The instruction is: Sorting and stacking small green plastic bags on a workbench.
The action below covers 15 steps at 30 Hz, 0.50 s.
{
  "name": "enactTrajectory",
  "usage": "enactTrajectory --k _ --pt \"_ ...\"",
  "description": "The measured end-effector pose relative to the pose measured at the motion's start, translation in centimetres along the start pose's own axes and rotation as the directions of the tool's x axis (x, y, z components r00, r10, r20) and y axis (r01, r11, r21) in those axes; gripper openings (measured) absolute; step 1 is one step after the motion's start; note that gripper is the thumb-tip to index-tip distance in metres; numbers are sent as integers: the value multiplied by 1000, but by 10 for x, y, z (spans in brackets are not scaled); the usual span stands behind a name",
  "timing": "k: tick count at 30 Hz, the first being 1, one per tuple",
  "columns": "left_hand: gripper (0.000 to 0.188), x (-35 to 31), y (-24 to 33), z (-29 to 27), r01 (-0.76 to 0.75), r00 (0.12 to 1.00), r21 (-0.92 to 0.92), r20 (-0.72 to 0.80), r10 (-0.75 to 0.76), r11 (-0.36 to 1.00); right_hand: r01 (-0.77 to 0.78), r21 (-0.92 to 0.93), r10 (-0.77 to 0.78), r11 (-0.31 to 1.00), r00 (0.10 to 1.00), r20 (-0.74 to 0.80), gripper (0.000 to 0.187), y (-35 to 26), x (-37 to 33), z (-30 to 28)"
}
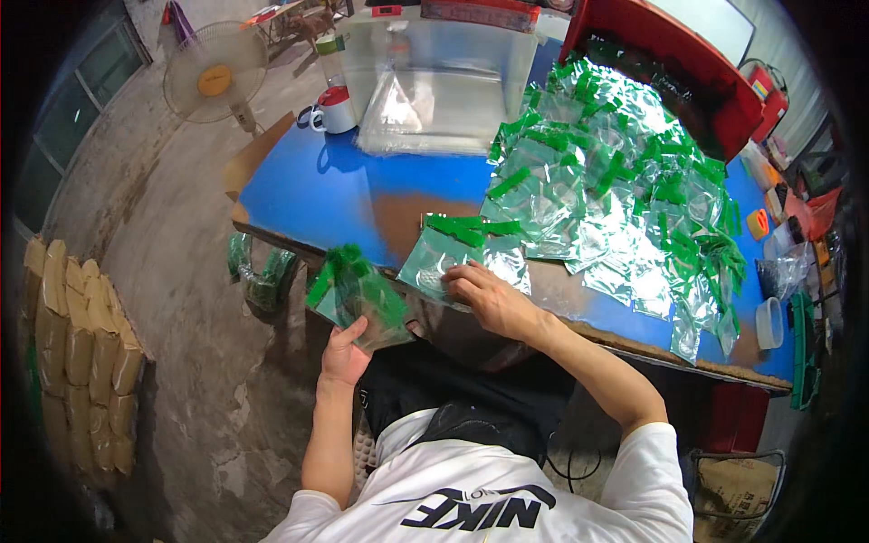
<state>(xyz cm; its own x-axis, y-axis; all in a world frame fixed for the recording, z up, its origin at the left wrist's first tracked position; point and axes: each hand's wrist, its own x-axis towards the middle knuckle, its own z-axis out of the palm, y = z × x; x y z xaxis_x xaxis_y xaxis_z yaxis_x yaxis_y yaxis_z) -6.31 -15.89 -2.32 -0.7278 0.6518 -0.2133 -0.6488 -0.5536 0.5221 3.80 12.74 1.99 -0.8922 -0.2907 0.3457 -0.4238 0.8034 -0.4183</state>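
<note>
The left hand (345,353), low and left of centre in the frame, is closed around the lower end of a bunch of green-and-clear bags (367,303), thumb laid over the near face; the bunch fans upward just off the table's front edge, and how many bags it has is hard to tell. The right hand (493,300), near the centre, has its fingers bent and part closed, their tips touching a flat packet (434,256) with a green strip along its top; whether they pinch it or only rest on it cannot be told. That packet lies at the front edge of the blue table (303,195), and the right hand covers part of its lower side. Just beyond and to the right, a broad heap of similar packets (625,181) takes up most of the tabletop, its pieces overlapping. Clear plastic sheets (439,104) lie at the upper middle, with a white mug (334,113) just to their left. A red bin (674,68) stands behind the heap at upper right. On the floor are a fan (215,80), upper left, and stacked brown packages (86,339), lower left.
</note>
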Motion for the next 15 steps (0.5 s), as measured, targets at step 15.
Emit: enactTrajectory --k 15 --pt "41 20 -37 24 73 997 168 -15 -71 983 -120 106 102 987 981 164 49 -28 -13 1"
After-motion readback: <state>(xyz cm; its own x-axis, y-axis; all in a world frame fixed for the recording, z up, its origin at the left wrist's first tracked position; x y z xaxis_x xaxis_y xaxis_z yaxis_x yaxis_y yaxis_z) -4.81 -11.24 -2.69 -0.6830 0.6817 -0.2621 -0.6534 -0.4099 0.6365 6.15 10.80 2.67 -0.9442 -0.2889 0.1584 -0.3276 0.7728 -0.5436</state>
